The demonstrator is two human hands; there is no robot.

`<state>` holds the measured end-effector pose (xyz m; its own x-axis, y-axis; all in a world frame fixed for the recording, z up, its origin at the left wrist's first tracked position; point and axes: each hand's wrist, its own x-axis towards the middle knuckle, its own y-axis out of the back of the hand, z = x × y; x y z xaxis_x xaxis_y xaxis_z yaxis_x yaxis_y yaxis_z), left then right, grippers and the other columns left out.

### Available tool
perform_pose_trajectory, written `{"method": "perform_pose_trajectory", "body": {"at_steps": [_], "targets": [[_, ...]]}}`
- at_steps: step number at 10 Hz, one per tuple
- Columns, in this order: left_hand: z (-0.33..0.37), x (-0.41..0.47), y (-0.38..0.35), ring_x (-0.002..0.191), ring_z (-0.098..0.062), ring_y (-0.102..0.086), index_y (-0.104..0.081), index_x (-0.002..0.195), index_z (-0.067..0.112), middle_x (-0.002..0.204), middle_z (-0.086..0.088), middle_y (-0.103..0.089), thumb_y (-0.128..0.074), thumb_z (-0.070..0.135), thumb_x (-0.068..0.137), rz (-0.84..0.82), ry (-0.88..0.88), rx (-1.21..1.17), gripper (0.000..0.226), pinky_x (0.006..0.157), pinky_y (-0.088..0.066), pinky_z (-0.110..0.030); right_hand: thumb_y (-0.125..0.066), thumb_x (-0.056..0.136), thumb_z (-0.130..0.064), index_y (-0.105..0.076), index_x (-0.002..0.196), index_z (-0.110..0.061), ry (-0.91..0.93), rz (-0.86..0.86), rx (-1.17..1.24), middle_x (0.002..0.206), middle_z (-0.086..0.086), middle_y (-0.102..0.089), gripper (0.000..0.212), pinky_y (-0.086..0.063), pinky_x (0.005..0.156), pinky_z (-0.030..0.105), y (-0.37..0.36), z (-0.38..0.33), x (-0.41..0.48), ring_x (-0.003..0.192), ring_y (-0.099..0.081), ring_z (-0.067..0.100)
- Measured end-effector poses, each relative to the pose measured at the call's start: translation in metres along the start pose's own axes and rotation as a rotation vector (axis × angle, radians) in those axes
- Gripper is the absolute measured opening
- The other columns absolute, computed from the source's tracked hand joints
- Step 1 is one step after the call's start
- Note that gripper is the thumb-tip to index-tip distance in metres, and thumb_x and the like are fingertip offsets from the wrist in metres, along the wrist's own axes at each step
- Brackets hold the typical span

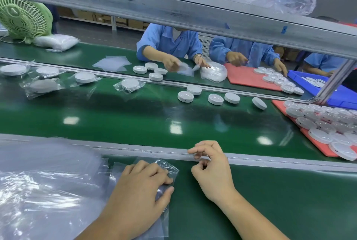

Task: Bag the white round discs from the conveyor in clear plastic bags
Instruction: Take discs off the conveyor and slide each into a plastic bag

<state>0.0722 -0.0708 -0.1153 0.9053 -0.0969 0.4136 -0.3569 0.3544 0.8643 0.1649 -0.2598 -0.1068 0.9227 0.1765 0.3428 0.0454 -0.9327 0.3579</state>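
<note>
Head view: left hand (143, 185) pinches a clear bag (171, 168), right hand (211, 174) curled empty (discs (185, 96) lie beyond both hands).

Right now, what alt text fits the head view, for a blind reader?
The left hand holds a clear plastic bag on a green work surface; the right hand, fingers curled, is empty. White round discs lie beyond.
</note>
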Motion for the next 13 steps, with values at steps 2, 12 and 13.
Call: {"method": "perform_pose_trajectory", "body": {"at_steps": [2,12,13], "targets": [[-0.0002,-0.0005,-0.0011,0.091,-0.004,-0.056,-0.071,0.090,0.044,0.094,0.029,-0.060,-0.050,0.057,0.086,0.001,0.002,0.003,0.025,0.081,-0.049,-0.031,-0.049,0.071,0.027,-0.074,0.083,-0.031,0.004,0.009,0.011,0.099,-0.020,-0.055,0.064,-0.045,0.062,0.018,-0.0004,0.0003,0.0002,0.078,-0.059,0.012],[-0.0006,-0.0009,-0.0026,0.091,-0.003,-0.056,-0.071,0.090,0.043,0.094,0.030,-0.060,-0.052,0.056,0.086,0.017,-0.008,-0.010,0.024,0.081,-0.049,-0.030,-0.051,0.072,0.024,-0.074,0.081,-0.034,-0.023,0.030,-0.010,0.101,-0.021,-0.057,0.063,-0.047,0.068,0.019,-0.0021,0.0039,0.0016,0.078,-0.058,0.011],[-0.0005,-0.0006,-0.0025,0.091,-0.003,-0.056,-0.071,0.090,0.043,0.095,0.030,-0.060,-0.052,0.056,0.086,0.014,-0.007,-0.013,0.024,0.081,-0.048,-0.030,-0.050,0.072,0.025,-0.073,0.081,-0.034,-0.017,0.034,-0.016,0.101,-0.022,-0.056,0.064,-0.048,0.067,0.019,-0.0024,0.0034,0.0019,0.079,-0.059,0.011]]}}
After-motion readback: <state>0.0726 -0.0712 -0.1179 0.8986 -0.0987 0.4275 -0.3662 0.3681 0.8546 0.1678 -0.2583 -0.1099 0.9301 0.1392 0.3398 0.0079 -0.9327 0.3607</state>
